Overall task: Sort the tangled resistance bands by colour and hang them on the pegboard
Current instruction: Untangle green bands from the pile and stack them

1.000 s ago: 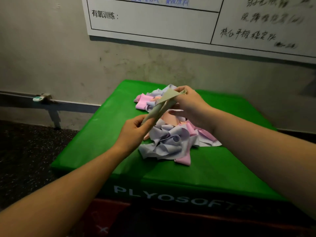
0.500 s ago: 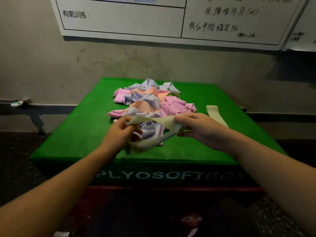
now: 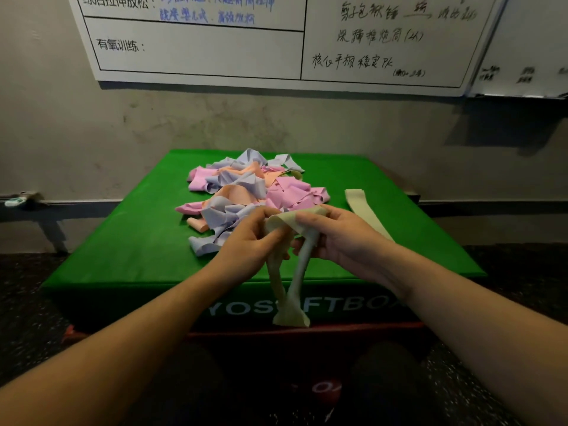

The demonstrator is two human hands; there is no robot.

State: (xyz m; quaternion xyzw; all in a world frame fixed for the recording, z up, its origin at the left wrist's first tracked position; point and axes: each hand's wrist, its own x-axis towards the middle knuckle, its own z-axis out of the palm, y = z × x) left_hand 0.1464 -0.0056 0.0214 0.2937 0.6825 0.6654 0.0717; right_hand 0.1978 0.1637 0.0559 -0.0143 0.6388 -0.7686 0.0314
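Observation:
A tangled heap of pink, lilac and peach resistance bands [image 3: 246, 192] lies on the green soft box [image 3: 138, 241]. Over the box's near edge, my left hand [image 3: 249, 241] and my right hand [image 3: 335, 238] both grip one pale yellow-green band [image 3: 289, 290]. Its top is folded between my fingers and two strands hang down in front of the box's lettered face. A second pale green band [image 3: 359, 201] lies flat on the box to the right of the heap, partly hidden behind my right wrist. No pegboard is in view.
A whiteboard with handwriting [image 3: 276, 41] hangs on the grey wall behind the box. A rail with a small clip [image 3: 18, 199] runs along the wall at left. Dark speckled floor surrounds the box, and a red base [image 3: 338, 330] shows beneath it.
The pale green band has come away from above the heap toward me. Both hands dropped to the box's near edge, and the band now hangs down instead of stretching across.

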